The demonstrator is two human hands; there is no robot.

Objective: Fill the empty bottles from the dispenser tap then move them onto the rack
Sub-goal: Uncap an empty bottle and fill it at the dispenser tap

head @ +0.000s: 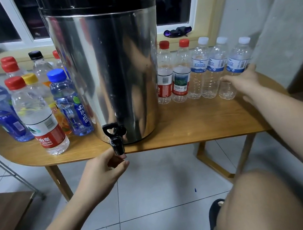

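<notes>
— How far along were we at that point?

— Roughly midway, by our reckoning. Left of the dispenser [105, 63], a cluster of full-looking bottles [37, 114] stood capped on the table [196, 124]. To its right was a row of five empty bottles [202, 73], every one with its cap on.

— Was anything on the rack?

— None of the bottles we could see stood on the rack [7, 211]. Only its wire frame and a wooden shelf showed at the lower left edge. So even the full ones had that move left, as we judged it.

— And our hands?

— Our right hand [242, 81] was stretched out to the rightmost bottle [237, 59], with the thumb on one side and the fingers curled round the far side of its lower body. The bottle stood on the table at the end of the row, well apart from the tap [115, 137].

— And the left?

— Our left hand [104, 171] sat just under the tap's spout, fingers curled, with the forefinger tip touching the spout's mouth. We couldn't tell whether it pinched the spout or merely touched it. We saw no water running.

— So what was left to do?

— Uncap, fill and recap five bottles, we figured, then carry everything to the rack.
</notes>
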